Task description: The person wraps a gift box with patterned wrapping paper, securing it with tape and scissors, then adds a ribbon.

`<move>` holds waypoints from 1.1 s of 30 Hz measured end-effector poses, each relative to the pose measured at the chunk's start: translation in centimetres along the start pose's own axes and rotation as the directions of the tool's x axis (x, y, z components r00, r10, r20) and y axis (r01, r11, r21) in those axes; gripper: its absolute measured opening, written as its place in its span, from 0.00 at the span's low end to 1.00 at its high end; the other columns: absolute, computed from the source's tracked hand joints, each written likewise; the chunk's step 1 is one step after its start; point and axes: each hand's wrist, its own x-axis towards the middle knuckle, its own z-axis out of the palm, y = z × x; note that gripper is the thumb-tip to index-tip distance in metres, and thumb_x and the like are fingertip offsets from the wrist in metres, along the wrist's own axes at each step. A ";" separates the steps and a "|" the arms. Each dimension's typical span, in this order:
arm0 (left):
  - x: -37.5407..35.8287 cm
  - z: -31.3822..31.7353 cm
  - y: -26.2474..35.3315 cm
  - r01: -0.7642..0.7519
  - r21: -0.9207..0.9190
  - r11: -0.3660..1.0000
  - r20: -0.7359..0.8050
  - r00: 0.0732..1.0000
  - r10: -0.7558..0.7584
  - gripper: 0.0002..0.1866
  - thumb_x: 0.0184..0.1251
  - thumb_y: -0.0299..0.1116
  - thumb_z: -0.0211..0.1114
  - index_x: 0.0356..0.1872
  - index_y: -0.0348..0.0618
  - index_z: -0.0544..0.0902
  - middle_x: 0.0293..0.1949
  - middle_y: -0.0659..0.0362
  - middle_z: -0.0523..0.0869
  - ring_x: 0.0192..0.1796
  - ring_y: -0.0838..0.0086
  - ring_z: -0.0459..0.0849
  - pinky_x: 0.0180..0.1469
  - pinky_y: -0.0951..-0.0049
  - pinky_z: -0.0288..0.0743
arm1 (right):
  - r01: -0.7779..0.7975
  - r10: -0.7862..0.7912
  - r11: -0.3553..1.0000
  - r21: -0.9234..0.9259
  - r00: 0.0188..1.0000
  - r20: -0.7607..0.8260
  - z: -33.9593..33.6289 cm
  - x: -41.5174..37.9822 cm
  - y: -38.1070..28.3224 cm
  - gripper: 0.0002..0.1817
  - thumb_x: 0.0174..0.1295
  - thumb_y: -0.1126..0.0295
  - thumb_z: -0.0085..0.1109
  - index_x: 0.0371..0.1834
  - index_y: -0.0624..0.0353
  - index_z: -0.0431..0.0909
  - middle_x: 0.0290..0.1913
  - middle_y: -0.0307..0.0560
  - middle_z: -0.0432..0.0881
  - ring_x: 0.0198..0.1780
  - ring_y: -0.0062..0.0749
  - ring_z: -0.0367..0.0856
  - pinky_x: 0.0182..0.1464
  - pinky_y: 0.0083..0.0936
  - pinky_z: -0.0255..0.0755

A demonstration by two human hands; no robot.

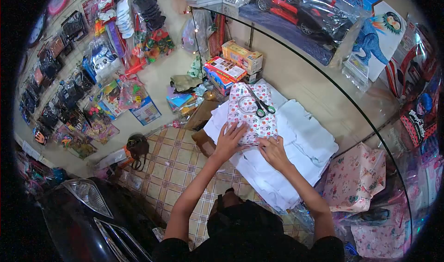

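A box-shaped package in white floral wrapping paper (261,127) lies on a pile of white sheets (303,144). Scissors with black handles (262,109) rest on top of it, blades pointing away from me. Beside them on the paper is a clear ring (246,105) that looks like a tape roll. My left hand (231,139) lies with fingers spread on the package's near left corner. At the near right corner, my right hand (274,153) has its fingers bent and pressed together on the paper's edge. The fold between the hands is partly hidden.
Colourful boxes (225,70) are stacked behind the package. A glass counter edge (323,65) curves along the right, with a packaged red toy car (286,5) above. Pink floral wrapped parcels (354,176) stand at right. A black motorbike (88,215) is at lower left.
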 end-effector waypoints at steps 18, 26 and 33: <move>0.2 0.3 0.5 0.001 -0.038 0.999 -0.015 1.000 -0.002 0.40 0.51 0.44 0.71 0.69 0.50 0.68 0.69 0.61 0.70 0.71 0.59 0.66 0.72 0.49 0.55 | 0.069 -0.063 0.995 -0.075 0.994 0.087 -1.1 2.2 -1.3 0.09 0.54 0.60 0.66 0.29 0.51 0.81 0.37 0.38 0.75 0.45 0.33 0.73 0.52 0.40 0.58; 0.2 0.1 0.6 -0.001 -0.040 0.999 -0.025 1.000 0.000 0.40 0.52 0.45 0.71 0.69 0.50 0.69 0.69 0.61 0.70 0.71 0.59 0.65 0.72 0.48 0.54 | 0.073 -0.064 0.991 -0.108 0.994 0.090 -0.4 2.5 -1.2 0.04 0.54 0.67 0.62 0.30 0.53 0.79 0.39 0.39 0.75 0.48 0.32 0.74 0.57 0.44 0.60; 0.4 0.1 0.6 0.026 -0.058 0.998 0.000 1.000 -0.026 0.38 0.54 0.45 0.69 0.68 0.50 0.69 0.69 0.62 0.71 0.71 0.58 0.65 0.73 0.50 0.52 | 0.066 -0.057 0.991 -0.120 0.995 0.083 -0.1 2.8 -0.9 0.04 0.54 0.69 0.61 0.31 0.55 0.78 0.39 0.40 0.75 0.48 0.33 0.74 0.57 0.46 0.60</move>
